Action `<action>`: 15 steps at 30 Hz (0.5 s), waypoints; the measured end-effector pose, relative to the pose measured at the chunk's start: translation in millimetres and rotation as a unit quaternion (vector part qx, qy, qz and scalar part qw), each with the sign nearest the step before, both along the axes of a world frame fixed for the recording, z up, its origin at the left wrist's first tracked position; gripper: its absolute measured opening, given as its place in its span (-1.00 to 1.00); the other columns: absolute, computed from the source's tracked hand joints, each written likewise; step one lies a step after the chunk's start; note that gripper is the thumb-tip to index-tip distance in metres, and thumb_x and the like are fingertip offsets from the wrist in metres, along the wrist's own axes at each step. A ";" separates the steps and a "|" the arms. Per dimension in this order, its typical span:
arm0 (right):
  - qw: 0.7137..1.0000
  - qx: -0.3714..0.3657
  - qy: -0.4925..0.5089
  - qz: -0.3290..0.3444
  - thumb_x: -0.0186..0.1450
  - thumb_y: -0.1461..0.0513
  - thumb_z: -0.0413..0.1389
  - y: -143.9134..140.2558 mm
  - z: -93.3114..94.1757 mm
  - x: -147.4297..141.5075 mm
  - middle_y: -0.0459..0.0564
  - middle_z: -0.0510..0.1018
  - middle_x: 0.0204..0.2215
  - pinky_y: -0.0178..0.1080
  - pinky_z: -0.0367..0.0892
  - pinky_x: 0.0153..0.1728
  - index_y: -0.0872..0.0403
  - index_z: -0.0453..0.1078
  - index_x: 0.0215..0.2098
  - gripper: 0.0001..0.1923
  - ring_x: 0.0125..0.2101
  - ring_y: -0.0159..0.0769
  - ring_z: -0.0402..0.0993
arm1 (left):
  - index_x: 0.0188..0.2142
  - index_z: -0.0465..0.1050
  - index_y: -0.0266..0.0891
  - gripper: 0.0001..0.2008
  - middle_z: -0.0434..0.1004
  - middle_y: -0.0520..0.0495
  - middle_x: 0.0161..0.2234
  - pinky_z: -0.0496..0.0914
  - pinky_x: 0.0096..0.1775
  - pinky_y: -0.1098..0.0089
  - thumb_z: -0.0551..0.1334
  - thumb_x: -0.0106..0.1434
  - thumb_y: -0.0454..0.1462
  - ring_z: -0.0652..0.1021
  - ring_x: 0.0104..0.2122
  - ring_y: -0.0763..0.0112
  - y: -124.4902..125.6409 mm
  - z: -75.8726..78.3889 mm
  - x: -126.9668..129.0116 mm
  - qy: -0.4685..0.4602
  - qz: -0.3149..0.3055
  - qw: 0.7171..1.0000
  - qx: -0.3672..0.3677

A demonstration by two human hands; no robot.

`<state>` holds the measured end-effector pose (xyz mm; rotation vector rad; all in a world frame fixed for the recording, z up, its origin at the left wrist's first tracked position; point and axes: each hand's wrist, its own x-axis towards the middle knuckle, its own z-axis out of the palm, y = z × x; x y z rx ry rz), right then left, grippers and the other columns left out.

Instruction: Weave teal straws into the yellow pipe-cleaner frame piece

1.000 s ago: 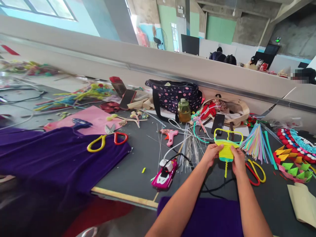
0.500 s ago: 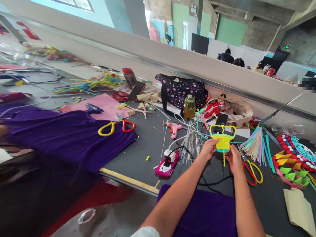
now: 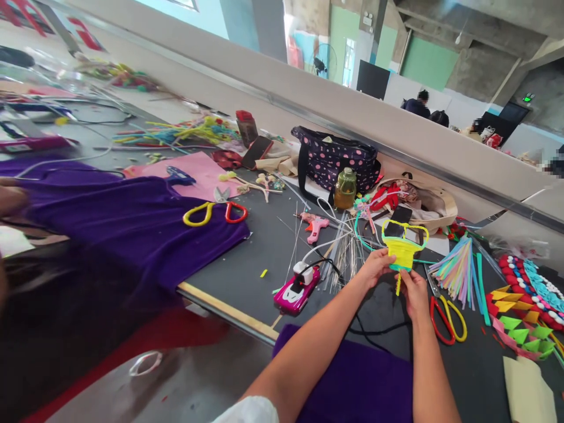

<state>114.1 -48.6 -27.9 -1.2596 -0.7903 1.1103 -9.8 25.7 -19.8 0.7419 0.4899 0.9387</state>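
Note:
Both hands hold up a small yellow pipe-cleaner figure (image 3: 400, 251) above the dark table. It has two open loops on top, a wound square body with a turquoise lower band, and a twisted yellow stem hanging down. My left hand (image 3: 376, 265) pinches the left side of the body. At the lower edge by the stem, my right hand (image 3: 415, 289) is closed on the figure, thumb and fingertips together. Scissors with red and yellow handles (image 3: 448, 320) lie right of my right hand. Beyond them fans a bundle of pastel pipe cleaners (image 3: 459, 273).
A pink glue gun (image 3: 312, 226), thin metal wires (image 3: 350, 258) and a magenta power strip (image 3: 297, 292) lie left of my arms. Behind stand a dotted bag (image 3: 335, 158) and a bottle (image 3: 345, 189). Purple cloth (image 3: 145, 217) covers the left side, with another person's hand (image 3: 11, 197) there.
My right hand has shifted from the figure's right side to its lower edge near the stem. The left hand keeps its pinch. The camera view has turned slightly left.

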 end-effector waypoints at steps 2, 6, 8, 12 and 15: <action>0.999 -0.016 -0.014 0.034 -0.04 -0.03 0.33 -1.7 3.2 -1.2 -0.04 0.54 -0.54 -0.38 0.24 -0.58 0.15 0.50 -0.37 -0.56 -0.61 -0.43 0.34 | -0.16 0.52 -0.37 -0.50 0.63 -0.26 -0.27 0.46 -0.29 0.38 0.45 -0.08 -0.16 0.61 -0.37 0.29 1.6 1.7 -2.5 0.002 0.020 1.000 0.007; 0.997 -0.018 -0.044 0.066 -0.07 0.01 0.36 -3.3 7.8 -5.4 -0.05 0.53 -0.57 -0.36 0.26 -0.56 0.14 0.52 -0.42 -0.60 -0.60 -0.40 0.35 | -0.14 0.51 -0.36 -0.50 0.62 -0.26 -0.26 0.45 -0.29 0.39 0.45 -0.07 -0.15 0.62 -0.33 0.27 4.3 6.0 -6.9 0.001 0.035 0.999 0.019; 0.997 -0.005 -0.054 0.054 -0.06 0.01 0.35 -2.2 8.1 -6.7 -0.08 0.51 -0.60 -0.37 0.25 -0.56 0.13 0.51 -0.45 -0.63 -0.60 -0.41 0.33 | -0.15 0.51 -0.35 -0.52 0.62 -0.25 -0.26 0.45 -0.31 0.41 0.44 -0.05 -0.15 0.62 -0.34 0.29 4.0 7.5 -6.7 -0.002 0.025 1.000 0.012; 0.997 0.018 -0.074 0.025 0.01 0.01 0.30 0.3 7.6 -7.4 -0.08 0.51 -0.58 -0.38 0.26 -0.56 0.12 0.49 -0.42 -0.65 -0.60 -0.42 0.33 | -0.22 0.52 -0.35 -0.60 0.63 -0.23 -0.30 0.45 -0.33 0.45 0.44 -0.03 -0.18 0.61 -0.42 0.37 2.3 7.4 -3.0 0.003 0.001 1.000 -0.020; 0.996 0.000 -0.075 0.051 0.01 0.00 0.30 -0.7 9.5 -9.3 -0.08 0.51 -0.56 -0.36 0.30 -0.56 0.11 0.49 -0.41 -0.64 -0.56 -0.38 0.37 | -0.23 0.53 -0.35 -0.62 0.63 -0.22 -0.32 0.45 -0.36 0.47 0.44 -0.04 -0.20 0.60 -0.45 0.40 2.7 7.5 -3.2 0.012 0.018 0.999 -0.025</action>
